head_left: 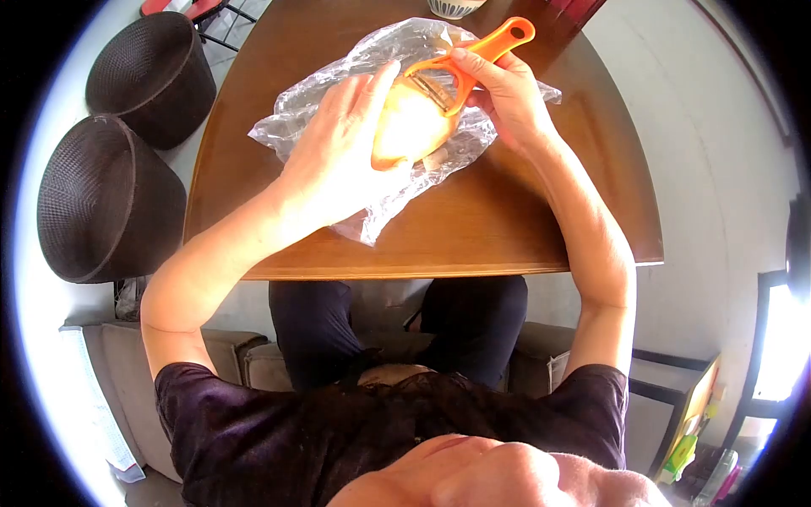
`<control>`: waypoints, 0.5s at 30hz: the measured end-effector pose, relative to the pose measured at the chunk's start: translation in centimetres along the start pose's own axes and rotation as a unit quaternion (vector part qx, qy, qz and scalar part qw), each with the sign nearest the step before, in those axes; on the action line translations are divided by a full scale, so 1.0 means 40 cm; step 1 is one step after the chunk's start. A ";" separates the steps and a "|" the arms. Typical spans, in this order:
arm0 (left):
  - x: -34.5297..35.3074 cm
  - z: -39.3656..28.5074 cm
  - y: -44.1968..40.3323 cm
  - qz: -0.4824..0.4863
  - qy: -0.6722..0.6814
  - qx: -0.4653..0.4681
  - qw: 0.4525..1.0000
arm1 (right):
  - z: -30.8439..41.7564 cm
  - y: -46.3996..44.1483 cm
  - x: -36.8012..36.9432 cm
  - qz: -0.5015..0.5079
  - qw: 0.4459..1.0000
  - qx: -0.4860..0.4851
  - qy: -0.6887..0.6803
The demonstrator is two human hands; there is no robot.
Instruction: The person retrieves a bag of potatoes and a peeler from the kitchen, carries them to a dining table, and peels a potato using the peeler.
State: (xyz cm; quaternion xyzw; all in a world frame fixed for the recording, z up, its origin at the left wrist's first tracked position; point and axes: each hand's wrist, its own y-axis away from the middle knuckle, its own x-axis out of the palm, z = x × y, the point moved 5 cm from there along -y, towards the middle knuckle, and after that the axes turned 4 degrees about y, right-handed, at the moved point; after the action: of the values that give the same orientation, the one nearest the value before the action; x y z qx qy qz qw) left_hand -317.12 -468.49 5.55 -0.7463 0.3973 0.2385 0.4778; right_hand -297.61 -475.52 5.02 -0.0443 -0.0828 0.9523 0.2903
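Peeler (490, 44), orange, was gripped by the right hand (504, 91), blade at the far end of a pale rounded foodstuff (414, 127), which the left hand (345, 139) clasped above clear plastic (325, 87) spread on the brown counter (490, 221).

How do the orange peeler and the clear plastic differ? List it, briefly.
Colour: the peeler is solid orange; the plastic is see-through.
Form: the peeler has a firm outline; the plastic is crumpled and spreads wider.
Support: the right hand grips the peeler; the plastic lies on the table.
Shared: both are over the table.
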 end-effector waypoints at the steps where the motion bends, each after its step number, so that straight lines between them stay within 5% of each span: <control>1: 0.003 0.000 -0.002 0.000 0.000 -0.001 1.000 | -0.001 -0.003 -0.001 0.000 1.000 0.001 0.000; 4: 0.008 0.007 -0.007 -0.017 -0.028 -0.010 0.999 | -0.007 0.003 0.002 -0.004 0.999 0.045 0.003; 10: 0.020 0.044 -0.028 0.002 -0.019 -0.020 1.000 | 0.020 0.023 0.031 0.055 0.988 -0.039 0.136; 15: 0.021 0.055 -0.017 -0.003 -0.001 -0.020 1.000 | 0.007 0.008 0.008 -0.005 0.998 0.056 0.033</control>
State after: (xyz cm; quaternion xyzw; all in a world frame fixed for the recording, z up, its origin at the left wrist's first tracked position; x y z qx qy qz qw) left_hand -316.04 -466.65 4.36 -0.7565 0.3903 0.2454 0.4638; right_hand -298.09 -475.62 5.23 -0.0592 -0.0201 0.9521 0.2993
